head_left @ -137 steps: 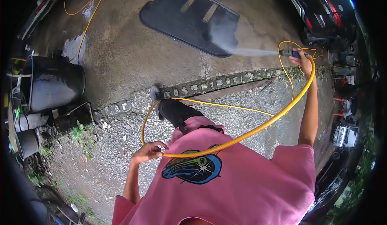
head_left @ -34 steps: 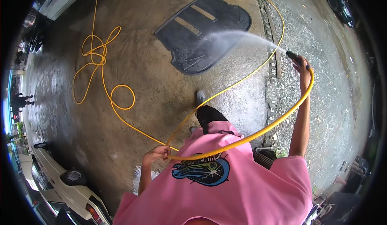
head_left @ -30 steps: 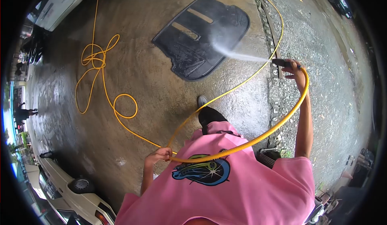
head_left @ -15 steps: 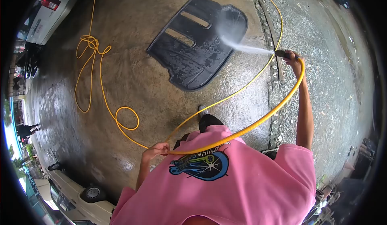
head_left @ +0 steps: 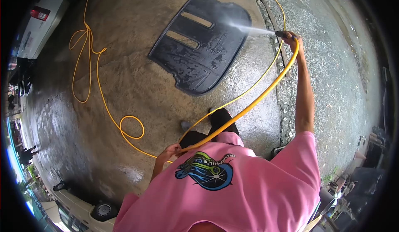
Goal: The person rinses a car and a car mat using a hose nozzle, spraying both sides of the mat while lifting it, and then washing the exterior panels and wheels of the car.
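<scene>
My right hand (head_left: 291,40), arm stretched forward, is closed around a dark spray nozzle (head_left: 281,34) at the end of a yellow hose (head_left: 257,101). A white jet of water leaves the nozzle toward the left and hits the upper right part of a black rubber car mat (head_left: 199,45). The mat lies flat and wet on the concrete, with two long slots and raised lettering. By my waist, my left hand (head_left: 171,150) is closed on the same hose, which arcs between both hands in front of my pink shirt.
Loops of yellow hose (head_left: 88,34) lie on the wet concrete at left. A white vehicle (head_left: 43,20) is at the upper left, another car (head_left: 89,207) at the lower left. A narrow drain channel (head_left: 279,49) separates concrete from rough gravel. Someone in dark clothes (head_left: 27,155) is far left.
My right hand has moved up and left with the nozzle, and the jet now strikes higher on the mat. My feet and the view have shifted slightly as I step.
</scene>
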